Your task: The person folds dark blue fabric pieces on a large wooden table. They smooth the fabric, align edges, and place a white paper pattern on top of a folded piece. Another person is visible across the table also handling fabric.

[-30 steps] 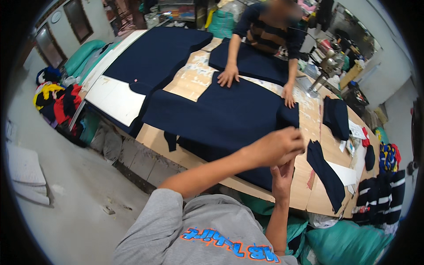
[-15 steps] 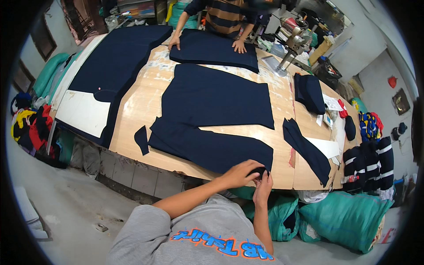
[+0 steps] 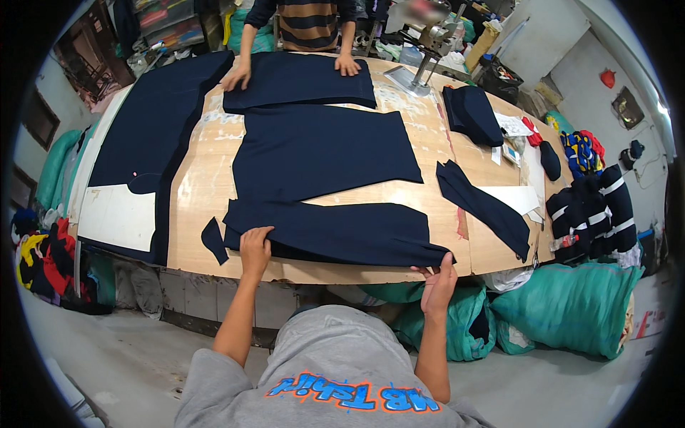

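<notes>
A long navy fabric piece (image 3: 342, 225), narrowing toward its right end, lies along the near edge of the table. My left hand (image 3: 255, 251) is closed on its near edge toward the left, where a darker fold shows below the top layer. At the right end, my right hand (image 3: 437, 285) pinches the corner between thumb and fingers, just at the table's edge. Directly beyond lies a wider navy fabric panel (image 3: 321, 153). A small curved navy scrap (image 3: 213, 241) rests to the left of my left hand.
Across the wooden table (image 3: 200, 157), a co-worker's hands (image 3: 347, 65) press on another navy panel (image 3: 300, 82). A thick navy fabric stack (image 3: 153, 121) with a white pattern sheet (image 3: 118, 220) occupies the left. To the right are a cutting machine (image 3: 432, 43), a narrow strip (image 3: 485, 210) and green sacks (image 3: 571, 310).
My hands, together at the fabric's right end before, are now apart. The left has moved to the piece's left part; the right stays at the corner. My view has shifted.
</notes>
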Available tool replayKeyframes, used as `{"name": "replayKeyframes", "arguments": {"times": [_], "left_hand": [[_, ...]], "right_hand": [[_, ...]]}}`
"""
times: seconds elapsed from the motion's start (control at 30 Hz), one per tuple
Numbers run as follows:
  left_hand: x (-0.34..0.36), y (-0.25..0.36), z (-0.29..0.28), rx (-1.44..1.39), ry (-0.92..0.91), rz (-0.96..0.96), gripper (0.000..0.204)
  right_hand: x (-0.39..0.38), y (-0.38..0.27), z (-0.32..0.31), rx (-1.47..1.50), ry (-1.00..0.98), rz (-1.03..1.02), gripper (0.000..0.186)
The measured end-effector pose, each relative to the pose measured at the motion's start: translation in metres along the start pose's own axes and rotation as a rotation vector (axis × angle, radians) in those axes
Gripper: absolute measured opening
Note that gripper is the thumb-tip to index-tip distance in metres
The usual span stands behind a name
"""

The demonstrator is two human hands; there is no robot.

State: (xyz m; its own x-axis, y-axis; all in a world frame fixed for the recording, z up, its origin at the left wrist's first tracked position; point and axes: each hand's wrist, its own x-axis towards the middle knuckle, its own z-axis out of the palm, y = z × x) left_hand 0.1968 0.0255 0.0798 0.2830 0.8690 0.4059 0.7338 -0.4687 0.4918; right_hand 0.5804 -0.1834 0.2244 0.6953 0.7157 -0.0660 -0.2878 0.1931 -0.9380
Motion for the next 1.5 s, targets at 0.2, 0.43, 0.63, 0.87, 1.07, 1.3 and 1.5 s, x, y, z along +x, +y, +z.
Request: {"name": "replayKeyframes", "arguments": {"times": [0.2,0.43,0.63,0.87,1.07,1.3,1.5], "left_hand": [[0.016,0.026,-0.032,-0.074,0.059,0.076,0.036],[0.003,0.138,-0.024,-0.419,-0.116,0.141,0.028],[0.005,0.227,-0.029,-0.818,-0.691,0.11,0.034],[0.045,0.167,-0.065,-1.403,-0.042,-0.447,0.064],[0.049,0.143,-0.113,-1.151,-0.019,-0.198,0.043],[0.033,0.139,-0.141,-0.994,0.016,-0.12,0.027],[0.06,0.18,-0.175,-0.969,-0.04,0.021,0.03]], "right_hand": [[0.036,-0.044,0.029,0.05,0.102,-0.122,0.048],[0.121,-0.184,0.139,-0.066,-0.122,-0.392,0.041],[0.121,-0.236,0.266,-0.388,-0.461,-0.629,0.05],[0.033,-0.131,0.285,-0.697,-0.972,-0.539,0.042],[-0.01,-0.083,0.245,-0.445,-1.134,-0.396,0.026],[-0.03,-0.095,0.201,-0.506,-0.914,-0.234,0.028],[-0.05,-0.107,0.166,-0.444,-0.655,-0.364,0.013]]}}
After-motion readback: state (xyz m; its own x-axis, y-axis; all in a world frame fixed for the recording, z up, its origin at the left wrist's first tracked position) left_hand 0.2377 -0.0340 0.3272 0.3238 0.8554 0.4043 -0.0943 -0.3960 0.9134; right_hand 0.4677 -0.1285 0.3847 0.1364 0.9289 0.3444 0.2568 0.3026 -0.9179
